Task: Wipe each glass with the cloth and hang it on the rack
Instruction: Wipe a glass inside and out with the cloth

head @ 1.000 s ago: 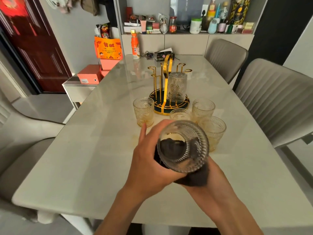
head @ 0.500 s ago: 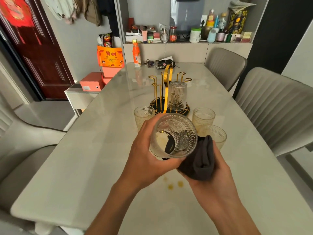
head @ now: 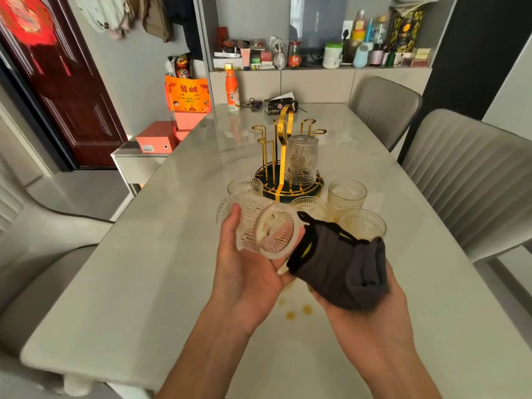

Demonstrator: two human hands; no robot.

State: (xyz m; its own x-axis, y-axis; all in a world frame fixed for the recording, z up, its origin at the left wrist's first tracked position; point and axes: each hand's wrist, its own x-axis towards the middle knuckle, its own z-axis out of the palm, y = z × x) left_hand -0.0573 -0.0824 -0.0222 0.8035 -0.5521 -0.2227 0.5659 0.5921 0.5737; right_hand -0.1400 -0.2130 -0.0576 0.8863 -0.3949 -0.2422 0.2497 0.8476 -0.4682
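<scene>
Ribbed clear glass (head: pixel 266 230); matt grey cloth (head: pixel 342 272); glossy gold metal rack (head: pixel 283 156).

- Left hand (head: pixel 250 279): bare; no glove, ring or bracelet visible.
- Right hand (head: pixel 370 305): bare; no glove or ring visible on the exposed part.
- Left forearm: bare up to the lower frame edge; no sleeve, watch or strap visible.
- Right forearm: bare up to the lower frame edge; no sleeve, watch or strap visible.
- Fingers (head: pixel 233 218): uncovered; nails not clearly resolved.
- Clothing: none enters the view.
</scene>
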